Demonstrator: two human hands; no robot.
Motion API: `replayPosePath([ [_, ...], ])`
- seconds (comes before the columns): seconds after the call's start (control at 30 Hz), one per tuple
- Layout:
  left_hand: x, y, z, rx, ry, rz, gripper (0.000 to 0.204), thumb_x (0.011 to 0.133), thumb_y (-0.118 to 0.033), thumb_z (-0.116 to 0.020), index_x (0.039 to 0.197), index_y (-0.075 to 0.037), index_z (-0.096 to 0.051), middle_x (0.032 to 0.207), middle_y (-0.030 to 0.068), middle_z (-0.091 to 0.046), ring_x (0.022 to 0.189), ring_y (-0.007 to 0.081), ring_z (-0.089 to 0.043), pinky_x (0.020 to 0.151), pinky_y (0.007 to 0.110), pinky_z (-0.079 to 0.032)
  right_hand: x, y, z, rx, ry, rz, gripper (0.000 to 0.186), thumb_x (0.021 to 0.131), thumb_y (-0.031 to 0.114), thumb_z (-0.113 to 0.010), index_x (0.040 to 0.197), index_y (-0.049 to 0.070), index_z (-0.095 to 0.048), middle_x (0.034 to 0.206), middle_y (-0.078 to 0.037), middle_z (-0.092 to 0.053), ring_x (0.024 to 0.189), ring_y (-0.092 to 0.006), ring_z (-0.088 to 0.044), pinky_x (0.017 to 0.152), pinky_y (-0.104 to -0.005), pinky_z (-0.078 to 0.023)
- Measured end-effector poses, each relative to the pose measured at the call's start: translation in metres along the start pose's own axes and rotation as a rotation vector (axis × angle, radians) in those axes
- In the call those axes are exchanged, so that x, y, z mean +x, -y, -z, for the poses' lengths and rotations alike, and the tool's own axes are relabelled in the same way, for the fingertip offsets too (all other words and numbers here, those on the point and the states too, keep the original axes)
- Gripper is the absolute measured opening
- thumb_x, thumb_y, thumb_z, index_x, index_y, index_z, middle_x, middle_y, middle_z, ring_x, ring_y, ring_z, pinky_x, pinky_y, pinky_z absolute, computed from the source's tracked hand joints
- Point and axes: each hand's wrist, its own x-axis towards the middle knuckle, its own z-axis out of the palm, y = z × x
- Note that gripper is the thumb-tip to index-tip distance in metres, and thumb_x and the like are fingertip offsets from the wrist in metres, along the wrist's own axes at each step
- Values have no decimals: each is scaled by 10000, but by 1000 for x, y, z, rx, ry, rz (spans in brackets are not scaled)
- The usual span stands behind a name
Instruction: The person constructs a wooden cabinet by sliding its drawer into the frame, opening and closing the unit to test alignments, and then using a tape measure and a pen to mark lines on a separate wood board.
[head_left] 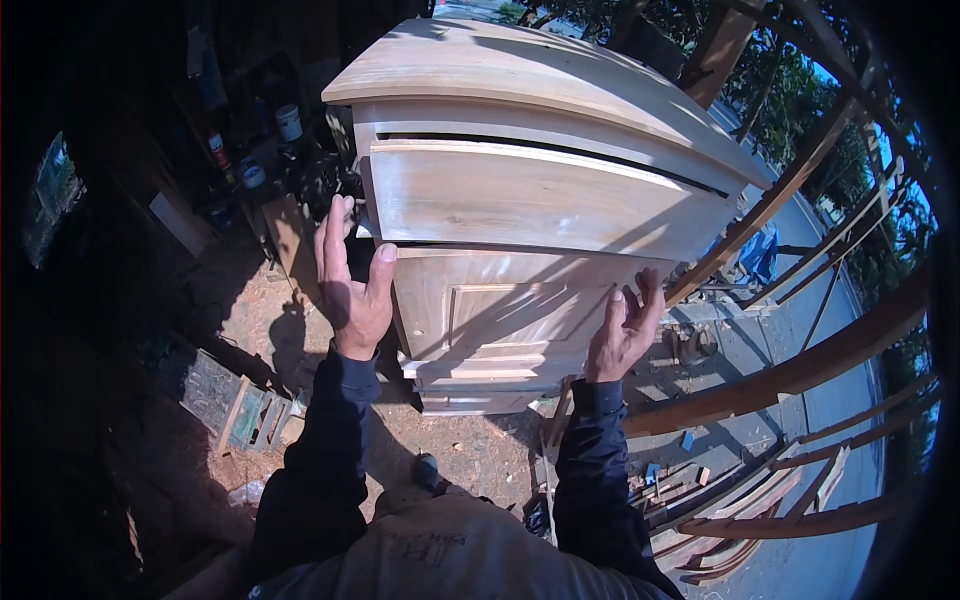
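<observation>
A pale, unfinished wooden cabinet (540, 70) stands upright in front of me. Its top drawer (520, 195) sits unevenly, with a dark gap above its front. Below that is a front with a raised rectangular panel (520, 318). My left hand (357, 300) is at the cabinet's left edge, just under the drawer's corner, fingers stretched up and thumb apart. By the right side of the panelled front, my right hand (625, 335) has its fingers loosely bent and apart. Neither hand holds anything; whether they touch the wood, I cannot tell.
Wooden posts and curved-looking beams (800, 365) run along the right, with stacked timber strips (720, 515) below them. A blue tarp (760, 255) lies beyond. At left are a white bucket (288, 122), leaning boards (290, 240) and a crate of scraps (235, 400) on the shavings-strewn floor.
</observation>
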Motion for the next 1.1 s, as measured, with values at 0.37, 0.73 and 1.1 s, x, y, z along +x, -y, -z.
replayPosePath([
  [0.37,4,-23,-51,-362,-109,275,534,956,-172,-621,1371,93,-413,1332,180,-486,1131,222,-550,946,321,-449,113,16,43,-30,-39,-109,704,814,106,-632,1443,-65,-369,1249,-212,-578,1179,-288,-526,1037,-370,-379],
  [0.73,-16,-89,35,-561,-52,414,317,997,-187,-546,1213,43,-577,1067,95,-644,1039,151,-578,973,294,-411,108,49,128,269,145,-162,350,940,248,-603,1146,-34,-617,980,-19,-606,897,-109,-527,836,-247,-394],
  [1.1,30,9,20,-1044,88,1093,308,964,-307,-623,1116,-40,-641,1039,64,-662,936,163,-635,819,309,-506,186,-65,170,618,395,-745,421,1005,363,-465,1232,24,-571,1132,-118,-661,1004,-258,-661,834,-390,-553],
])
